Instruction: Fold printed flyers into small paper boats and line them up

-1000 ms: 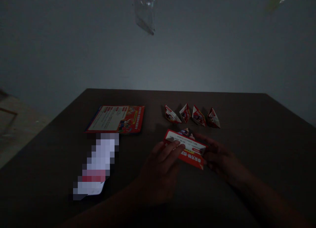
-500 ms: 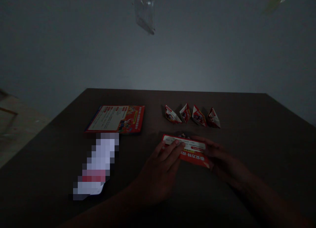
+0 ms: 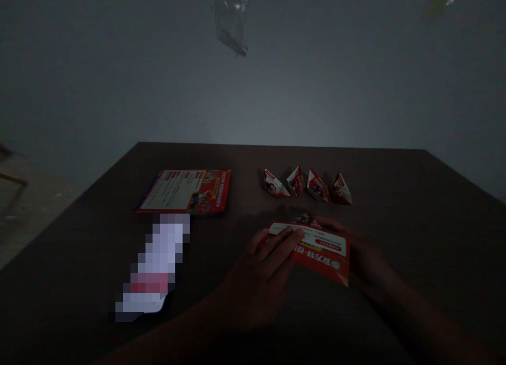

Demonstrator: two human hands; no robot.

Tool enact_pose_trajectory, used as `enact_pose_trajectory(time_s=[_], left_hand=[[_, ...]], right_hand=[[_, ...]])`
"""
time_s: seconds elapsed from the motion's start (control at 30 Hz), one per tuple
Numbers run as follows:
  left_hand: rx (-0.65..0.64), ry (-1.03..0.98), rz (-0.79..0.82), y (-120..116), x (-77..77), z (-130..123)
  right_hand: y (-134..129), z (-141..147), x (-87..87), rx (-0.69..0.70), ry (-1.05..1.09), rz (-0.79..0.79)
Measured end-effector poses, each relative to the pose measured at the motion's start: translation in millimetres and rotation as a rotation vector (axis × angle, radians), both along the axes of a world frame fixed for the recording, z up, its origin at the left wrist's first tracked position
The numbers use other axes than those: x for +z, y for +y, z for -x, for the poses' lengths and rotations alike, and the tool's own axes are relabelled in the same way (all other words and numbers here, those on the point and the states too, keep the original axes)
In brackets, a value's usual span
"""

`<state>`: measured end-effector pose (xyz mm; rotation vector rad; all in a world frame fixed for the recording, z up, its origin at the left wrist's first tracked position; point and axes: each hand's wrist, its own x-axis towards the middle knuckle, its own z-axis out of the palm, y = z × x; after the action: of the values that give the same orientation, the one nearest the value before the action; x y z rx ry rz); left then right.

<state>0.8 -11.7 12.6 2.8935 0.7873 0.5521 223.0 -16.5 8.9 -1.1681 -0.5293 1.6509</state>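
Note:
A red and white printed leaflet [image 3: 322,257], folded over, is between my two hands above the near middle of the table. My left hand [image 3: 263,280] grips its left part, fingers over the top face and the thumb out of sight. Holding the right end is my right hand [image 3: 363,259], its fingers partly hidden behind the paper. A bit of another printed face [image 3: 306,219] shows behind the upper fold. Beyond the hands stand several small folded paper boats [image 3: 318,186] in a row, made of similar red and white print.
A stack of printed leaflets [image 3: 174,191] lies at the left of the dark table [image 3: 245,159]. Nearer to me is a bright, pixelated phone-like object [image 3: 158,265]. A clear plastic bag [image 3: 232,19] hangs against the grey wall [image 3: 316,80].
The folded leaflet has tilted, and its right end has moved right and toward me. The right hand has shifted with it; the left hand stays almost in place.

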Motion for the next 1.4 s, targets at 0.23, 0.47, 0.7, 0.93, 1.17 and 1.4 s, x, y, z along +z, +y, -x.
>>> enact_pose_trajectory(time_s=[0.23, 0.47, 0.7, 0.93, 1.17, 1.4], left_hand=[[-0.082, -0.049, 0.003, -1, 3.2, 1], [-0.137, -0.085, 0.064, -1, 4.9, 2], [-0.151, -0.090, 0.086, 0, 6.5, 2], [-0.100, -0.152, 0.024, 2, 2.1, 2], [-0.035, -0.151, 0.044, 2, 1.9, 2], [0.055, -0.152, 0.115, 2, 2.1, 0]], right_hand=[[-2, 5, 7.8, 0.032, -0.052, -0.089], [-2, 3, 3.3, 0.041, -0.175, -0.196], [-3, -2, -5.9, 0.098, -0.145, -0.271], [-3, -1, -9.1, 0.169, -0.120, -0.298], [-4, -2, -8.5, 0.206, -0.137, -0.298], [-2, -1, -12.6, 0.283, -0.129, -0.285]])
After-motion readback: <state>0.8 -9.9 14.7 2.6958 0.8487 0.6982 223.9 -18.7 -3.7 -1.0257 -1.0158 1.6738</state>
